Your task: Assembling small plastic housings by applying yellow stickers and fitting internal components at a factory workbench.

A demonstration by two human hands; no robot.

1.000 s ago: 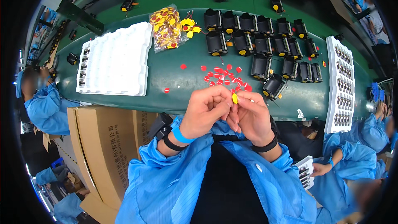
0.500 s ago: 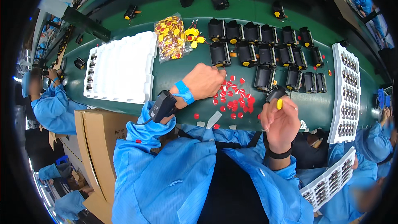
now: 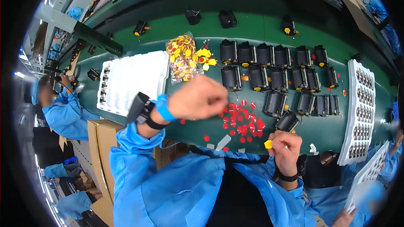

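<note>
Yellow piece [image 3: 268,144]: It is at the tips of the right hand [image 3: 286,147], near the front edge of the green surface [image 3: 191,133] and lower in the view than the heap of red dots [image 3: 242,122].
Right fingers: They are pinched close together on the yellow piece, and most of it pokes out.
Left hand [image 3: 201,98]: It is curled and blurry, between the bag of yellow pieces [image 3: 183,56] and the red dots. I cannot tell if its fingers hold anything.
Good way to hold: I think a soft pinch at the edge is best, so the flat yellow side stays clean and easy to see. Squeezing hard could bend it or make it slip.
Good way to work: It seems wise to hold the right hand steady, and to lift the left hand clear of the red dots so none get dragged. The nearest black holder [image 3: 287,122] is just beside the right hand, so a bump could shift it.
Which way it points: The yellow piece sticks out to the person's left, away from the right palm.
Long axis: It looks about as wide as it is long, so I cannot pick one out.
</note>
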